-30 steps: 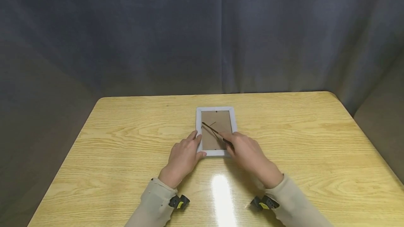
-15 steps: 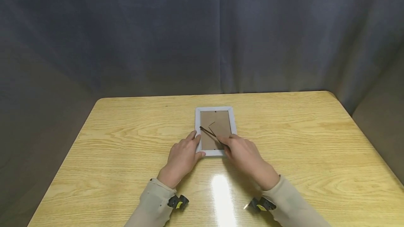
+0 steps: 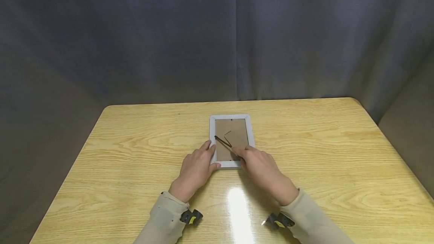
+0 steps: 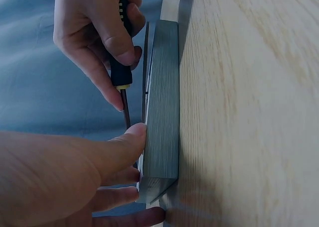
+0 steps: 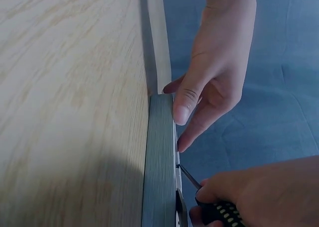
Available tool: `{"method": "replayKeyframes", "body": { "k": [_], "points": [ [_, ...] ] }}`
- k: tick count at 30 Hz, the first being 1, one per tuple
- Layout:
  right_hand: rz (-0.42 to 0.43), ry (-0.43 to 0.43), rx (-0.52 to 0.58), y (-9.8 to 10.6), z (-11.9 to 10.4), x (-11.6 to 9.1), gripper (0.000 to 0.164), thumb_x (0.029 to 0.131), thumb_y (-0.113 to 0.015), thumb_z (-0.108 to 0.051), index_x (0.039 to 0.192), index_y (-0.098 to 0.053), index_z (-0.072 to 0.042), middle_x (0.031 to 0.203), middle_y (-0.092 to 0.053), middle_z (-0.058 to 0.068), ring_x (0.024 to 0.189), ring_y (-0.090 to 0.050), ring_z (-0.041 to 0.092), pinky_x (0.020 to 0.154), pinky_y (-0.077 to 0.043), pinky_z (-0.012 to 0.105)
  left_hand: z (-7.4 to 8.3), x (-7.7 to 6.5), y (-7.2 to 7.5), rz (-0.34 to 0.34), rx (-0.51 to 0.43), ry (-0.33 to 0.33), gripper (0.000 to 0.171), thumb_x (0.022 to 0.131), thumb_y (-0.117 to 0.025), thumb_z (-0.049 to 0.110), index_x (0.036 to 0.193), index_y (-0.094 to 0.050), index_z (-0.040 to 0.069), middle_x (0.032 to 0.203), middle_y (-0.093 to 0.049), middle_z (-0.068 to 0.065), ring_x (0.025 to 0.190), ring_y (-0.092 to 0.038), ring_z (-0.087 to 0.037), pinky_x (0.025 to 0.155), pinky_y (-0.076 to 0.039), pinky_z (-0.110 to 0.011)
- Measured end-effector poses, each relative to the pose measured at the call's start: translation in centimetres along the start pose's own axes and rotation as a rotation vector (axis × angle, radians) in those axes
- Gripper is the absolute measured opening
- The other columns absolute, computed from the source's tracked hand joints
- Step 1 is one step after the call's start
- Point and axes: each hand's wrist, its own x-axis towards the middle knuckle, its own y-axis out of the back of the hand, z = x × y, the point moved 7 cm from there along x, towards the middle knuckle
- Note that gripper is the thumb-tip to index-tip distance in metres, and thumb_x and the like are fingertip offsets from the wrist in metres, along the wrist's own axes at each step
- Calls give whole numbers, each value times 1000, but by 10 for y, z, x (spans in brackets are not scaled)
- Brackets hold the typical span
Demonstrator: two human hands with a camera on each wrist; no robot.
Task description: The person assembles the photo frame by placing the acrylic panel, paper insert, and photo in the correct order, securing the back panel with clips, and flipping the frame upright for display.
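A light-grey picture frame [image 3: 213, 127] lies face down, its brown backing board [image 3: 234, 125] up. My left hand [image 3: 196, 170] holds the frame's near left corner, thumb on the near rail and fingers along the left rail. In my right hand [image 3: 266, 170] is a screwdriver [image 4: 121, 75] with a black handle and yellow collar. Its shaft [image 3: 222, 141] slants across the backing, with the tip at the inner edge of the left rail. In the left wrist view, a thin dark strip [image 4: 146, 62] stands slightly off the frame's back.
The frame lies on a wood-grain table [image 3: 135, 142], with bright glare [image 3: 240, 214] in front of it. A dark grey curtain [image 3: 169, 40] hangs behind and along both sides. A small dark tab [image 3: 231, 119] sits at the frame's far inner edge.
The screwdriver tip has come slightly left and nearer to me, onto the left rail's inner edge. My right hand shifted a little left with it. My left hand stays on the frame.
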Motion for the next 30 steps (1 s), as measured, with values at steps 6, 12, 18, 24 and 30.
{"method": "replayKeyframes", "body": {
  "k": [6,12,18,24,30],
  "points": [
    [-5,7,2,0,-1,0,41,83,-58,-1,120,-67,-16,76,-59,-1,55,-43,10,43,-38,29,0,0,0,-4,-4,6,65,83,-66,39,136,-52,4,145,-42,-18,113,-55,-36,86,-47,-51],
    [-16,6,21,0,0,0,41,83,-58,0,120,-67,-15,80,-62,1,56,-44,10,45,-40,28,-1,0,0,0,-3,2,65,82,-66,39,135,-53,4,144,-42,-18,113,-55,-36,86,-47,-51],
    [-18,4,35,0,1,0,42,83,-58,0,121,-66,-15,82,-63,1,58,-45,10,45,-40,28,-1,0,-1,-4,-6,4,65,82,-66,39,135,-52,4,145,-42,-18,114,-55,-36,85,-47,-51],
    [-38,-13,46,0,2,0,41,84,-58,-1,122,-66,-14,86,-66,2,61,-47,10,48,-42,28,-1,0,-1,-13,0,8,65,83,-65,40,136,-52,5,146,-41,-18,115,-54,-36,86,-46,-51],
    [-46,-20,45,0,3,0,41,83,-60,-1,122,-66,-13,89,-66,3,63,-50,10,50,-44,30,-1,0,-1,-14,0,8,65,83,-65,40,136,-52,4,145,-41,-17,115,-54,-36,86,-47,-51]
  ]
}}
